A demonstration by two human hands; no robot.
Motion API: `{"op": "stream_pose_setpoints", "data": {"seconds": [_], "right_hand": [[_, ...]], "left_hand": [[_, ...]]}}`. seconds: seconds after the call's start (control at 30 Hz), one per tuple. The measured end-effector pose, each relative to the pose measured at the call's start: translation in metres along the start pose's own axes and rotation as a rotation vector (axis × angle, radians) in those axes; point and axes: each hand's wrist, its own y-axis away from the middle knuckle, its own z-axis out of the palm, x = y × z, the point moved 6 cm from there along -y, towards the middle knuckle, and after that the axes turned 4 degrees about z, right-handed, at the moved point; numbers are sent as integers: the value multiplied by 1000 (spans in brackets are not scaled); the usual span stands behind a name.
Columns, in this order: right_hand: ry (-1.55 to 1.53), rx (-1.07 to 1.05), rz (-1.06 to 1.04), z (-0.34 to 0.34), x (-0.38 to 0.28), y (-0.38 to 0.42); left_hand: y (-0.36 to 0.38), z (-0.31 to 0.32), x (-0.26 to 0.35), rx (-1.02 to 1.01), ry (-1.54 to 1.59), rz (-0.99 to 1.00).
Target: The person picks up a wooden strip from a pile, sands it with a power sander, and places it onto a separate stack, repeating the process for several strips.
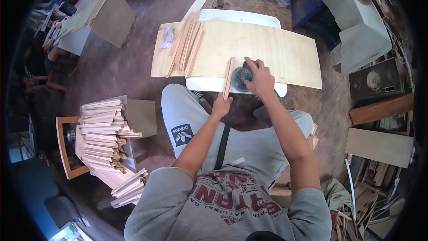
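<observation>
My left hand [221, 105] is closed around the near end of a narrow wooden strip [229, 76], which points away from me over the front edge of the board. Just right of the strip, my right hand [262, 78] grips a dark, round-bodied power sander [240, 79] from above, fingers curled over its top. The sander stands close beside the strip, over the plywood board [267, 51]. A loose pile of similar wooden strips [185, 44] lies on the board's left part, with a crumpled clear plastic bag [167, 36] next to it.
Beneath the plywood shows a white tabletop [240, 16]. On my left, a large stack of wooden strips [102, 136] rests on a chair-like wooden frame [64, 147]. A blue stool [314, 15], a speaker box [373, 79] and wood offcuts [379, 174] stand to the right.
</observation>
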Motion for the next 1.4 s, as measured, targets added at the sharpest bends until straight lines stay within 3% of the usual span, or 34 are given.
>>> {"op": "stream_pose_setpoints", "data": {"seconds": [0.23,0.57,0.7,0.87,1.07,1.23,1.4], "right_hand": [[23,-20,-18,4,-54,-16],[153,3,41,8,-47,-91],[126,-18,-41,8,-49,-58],[86,-71,-57,3,-61,-21],[146,-27,-23,4,-45,-67],[182,-112,-61,2,-62,-51],[159,-48,-39,6,-51,-72]], "left_hand": [[-6,1,-10,22,-63,22],[-13,8,-21,22,25,46],[-6,3,-8,-51,61,-47],[-2,2,-6,-6,47,-16],[-1,3,-8,-10,19,-3],[-2,1,-6,-14,13,-18],[0,2,-6,-40,9,-26]]}}
